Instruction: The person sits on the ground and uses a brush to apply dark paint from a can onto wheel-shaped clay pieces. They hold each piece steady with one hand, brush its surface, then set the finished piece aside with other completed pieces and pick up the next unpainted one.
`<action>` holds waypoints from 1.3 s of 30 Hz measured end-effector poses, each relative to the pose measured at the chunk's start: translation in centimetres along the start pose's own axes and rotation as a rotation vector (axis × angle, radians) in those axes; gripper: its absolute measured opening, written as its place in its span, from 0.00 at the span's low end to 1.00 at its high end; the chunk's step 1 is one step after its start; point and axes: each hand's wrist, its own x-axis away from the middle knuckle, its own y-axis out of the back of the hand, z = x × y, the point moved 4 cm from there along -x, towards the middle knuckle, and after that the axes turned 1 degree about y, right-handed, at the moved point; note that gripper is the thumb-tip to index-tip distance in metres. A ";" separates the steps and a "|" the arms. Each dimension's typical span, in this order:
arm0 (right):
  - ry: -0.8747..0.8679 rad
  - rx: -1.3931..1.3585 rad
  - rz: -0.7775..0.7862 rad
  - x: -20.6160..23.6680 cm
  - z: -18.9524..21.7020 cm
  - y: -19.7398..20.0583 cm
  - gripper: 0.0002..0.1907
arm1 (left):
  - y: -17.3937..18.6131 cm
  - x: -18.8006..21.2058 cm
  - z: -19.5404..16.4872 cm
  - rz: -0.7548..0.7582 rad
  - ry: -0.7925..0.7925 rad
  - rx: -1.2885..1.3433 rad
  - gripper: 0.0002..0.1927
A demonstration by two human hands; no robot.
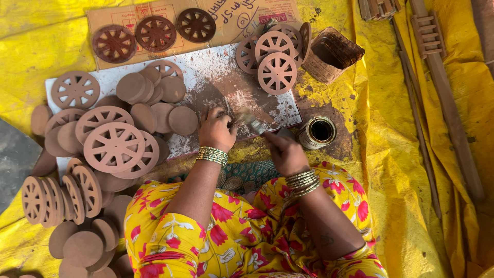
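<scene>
My left hand (216, 128) rests fingers-down on a stained white board (226, 82), seemingly pressing a small piece hidden beneath it. My right hand (284, 152) grips a paintbrush (252, 122) whose blurred bristles sweep over the board right beside the left hand. An open tin of dark paint (320, 132) stands just right of the right hand. Three dark-painted spoked wheels (154, 33) lie on cardboard at the top. Unpainted tan spoked wheels (114, 146) and plain discs (182, 120) are piled to the left.
More unpainted wheels (276, 72) lean at the board's top right beside a brown paper-lined box (332, 54). Wooden sticks and a small ladder-like frame (429, 36) lie on the yellow sheet (396, 170) at right. Upright wheels (56, 198) stand at lower left.
</scene>
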 end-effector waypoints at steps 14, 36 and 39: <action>-0.205 0.005 0.104 -0.1 -1.9 -1.3 0.16 | 0.0 -0.1 0.6 0.010 0.047 -0.023 0.08; -0.234 0.032 0.079 -0.3 -0.1 -0.4 0.13 | 1.0 0.1 -0.1 0.076 0.043 -0.080 0.10; -0.143 -0.049 0.018 0.0 0.1 0.0 0.16 | 0.7 0.0 0.0 0.061 0.033 -0.011 0.11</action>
